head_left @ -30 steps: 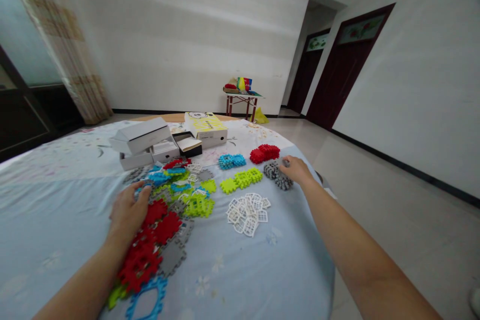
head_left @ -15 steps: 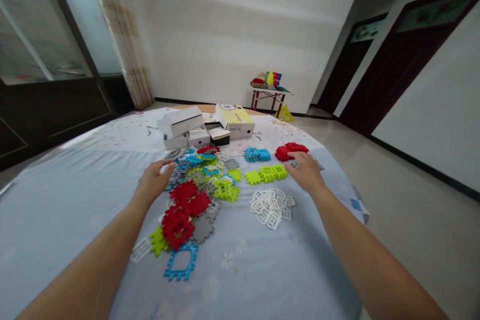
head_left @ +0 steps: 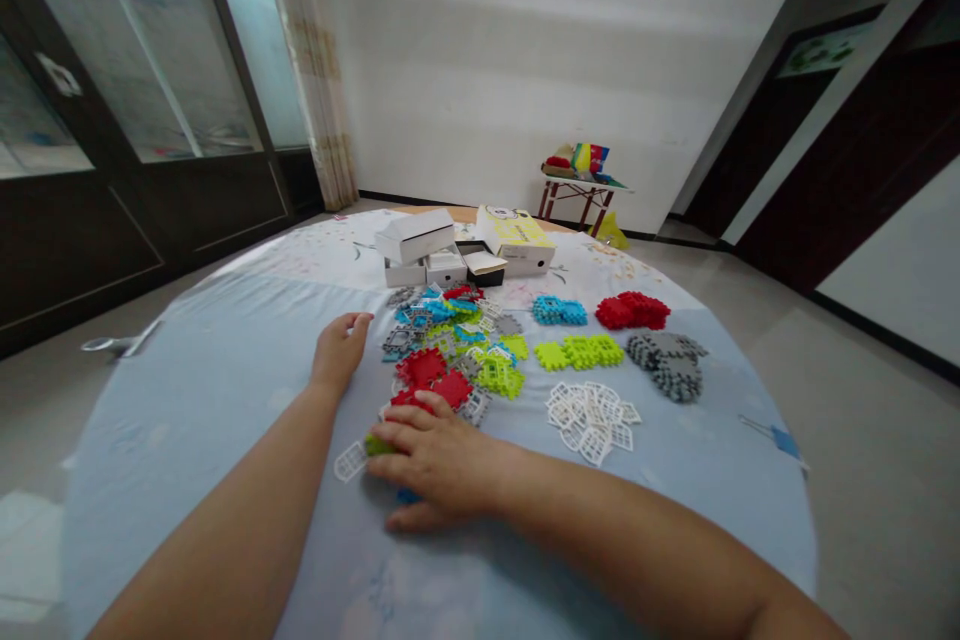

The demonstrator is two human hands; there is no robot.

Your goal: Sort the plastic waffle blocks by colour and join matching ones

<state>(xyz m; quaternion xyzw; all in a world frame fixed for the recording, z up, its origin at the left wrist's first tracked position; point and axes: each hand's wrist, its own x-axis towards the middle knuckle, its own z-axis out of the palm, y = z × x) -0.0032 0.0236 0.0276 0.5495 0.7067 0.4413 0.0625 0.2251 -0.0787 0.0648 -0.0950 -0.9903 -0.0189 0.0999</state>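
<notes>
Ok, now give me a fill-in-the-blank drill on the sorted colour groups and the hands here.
1. The sorted group lying nearest the right hand is ____.
2. The far row holds two sorted groups: the red group and a ____ one.
3. The green group lies between the mixed pile and the ____ group.
Missing words: white, blue, grey.

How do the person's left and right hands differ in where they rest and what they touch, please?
The left hand lies farther out, on the cloth beside the mixed heap; the right hand lies nearer, at the heap's near end. The left hand covers no pieces; the right hand rests on a green piece and a blue piece. Both lie palm down, fingers extended.
</notes>
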